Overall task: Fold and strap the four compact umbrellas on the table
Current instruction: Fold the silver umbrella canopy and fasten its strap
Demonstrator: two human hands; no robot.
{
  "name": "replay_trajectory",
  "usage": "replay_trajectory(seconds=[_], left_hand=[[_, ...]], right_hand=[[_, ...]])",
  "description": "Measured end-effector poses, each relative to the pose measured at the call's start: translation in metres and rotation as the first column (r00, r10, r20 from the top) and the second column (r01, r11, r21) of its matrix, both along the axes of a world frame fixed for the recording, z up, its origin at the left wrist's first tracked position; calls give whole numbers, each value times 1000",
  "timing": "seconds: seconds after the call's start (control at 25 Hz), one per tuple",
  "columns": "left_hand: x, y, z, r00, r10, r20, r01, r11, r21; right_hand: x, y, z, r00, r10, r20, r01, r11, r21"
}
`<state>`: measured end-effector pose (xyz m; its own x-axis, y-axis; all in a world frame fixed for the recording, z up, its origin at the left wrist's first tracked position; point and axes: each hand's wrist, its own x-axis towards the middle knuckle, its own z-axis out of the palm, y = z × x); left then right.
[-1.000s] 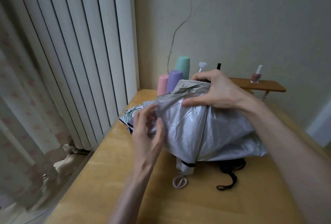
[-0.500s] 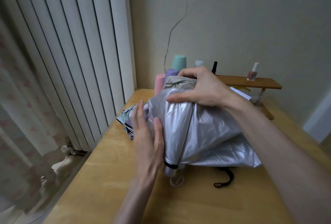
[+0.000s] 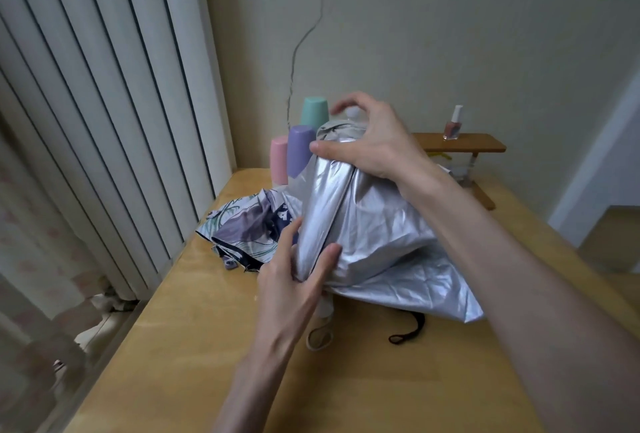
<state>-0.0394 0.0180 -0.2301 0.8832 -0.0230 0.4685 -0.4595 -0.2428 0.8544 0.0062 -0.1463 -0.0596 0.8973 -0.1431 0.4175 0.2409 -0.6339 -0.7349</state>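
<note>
A silver compact umbrella (image 3: pixel 374 235) stands tilted over the wooden table (image 3: pixel 214 346), its loose canopy spilling to the right. My right hand (image 3: pixel 377 142) grips its top end, thumb across the folds. My left hand (image 3: pixel 294 280) holds the lower part, thumb and fingers around one smoothed panel. Its pale handle and wrist loop (image 3: pixel 320 337) stick out below. A floral umbrella (image 3: pixel 249 228) lies crumpled behind to the left. A black wrist strap (image 3: pixel 408 330) pokes out from under the silver canopy.
Pink (image 3: pixel 278 161), purple (image 3: pixel 300 150) and mint (image 3: pixel 314 112) cylinders stand at the table's back. A small wooden shelf (image 3: pixel 460 147) with a nail polish bottle (image 3: pixel 453 123) stands at the back right. White vertical slats (image 3: pixel 104 103) run along the table's left edge.
My left hand has moved in and closed around the lower canopy, gathering a panel. My right hand has shifted up to the umbrella's top. The umbrella stands more upright.
</note>
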Motion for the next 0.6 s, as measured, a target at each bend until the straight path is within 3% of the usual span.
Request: replay_trajectory(seconds=[0.12, 0.24, 0.4, 0.6], left_hand=[[-1, 1, -2, 974, 142, 174, -167, 976, 139], [-4, 0, -2, 926, 219, 306, -312, 902, 298], [-11, -4, 1, 929, 275, 246, -342, 892, 296], [-15, -6, 1, 938, 323, 127, -345, 907, 242]], right_hand=[[-5, 1, 13, 996, -13, -93, -3, 986, -165], [-1, 5, 19, 976, -128, -174, 71, 952, -299], [6, 11, 9, 973, -226, -34, 210, 943, -256], [3, 12, 4, 961, -278, 0, 273, 946, -177]])
